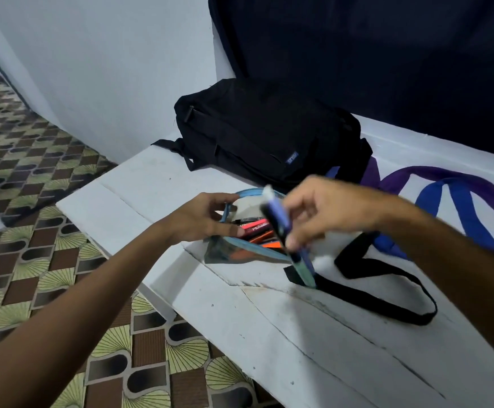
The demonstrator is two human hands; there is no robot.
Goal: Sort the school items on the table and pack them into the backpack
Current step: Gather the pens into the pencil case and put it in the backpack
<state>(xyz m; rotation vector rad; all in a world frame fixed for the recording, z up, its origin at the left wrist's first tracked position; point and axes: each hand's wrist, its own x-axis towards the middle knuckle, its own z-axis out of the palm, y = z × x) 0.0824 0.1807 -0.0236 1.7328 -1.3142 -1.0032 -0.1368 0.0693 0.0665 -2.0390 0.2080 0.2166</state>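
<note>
The clear, blue-trimmed pencil pouch [240, 245] lay on the white counter [299, 334], near the middle, with pens [254, 226] inside. The left hand [207, 219] pinched the pouch's open rim, fingers curled on its far edge. The right hand [322, 210] gripped a blurred bundle of markers [284, 231], tilted, over the pouch's right end. The black backpack [263, 134] lay flat at the far side of the counter; a black strap [387, 293] lay to the near right.

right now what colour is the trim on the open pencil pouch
Light blue trim on the pencil pouch, clearest in the head view.
</note>
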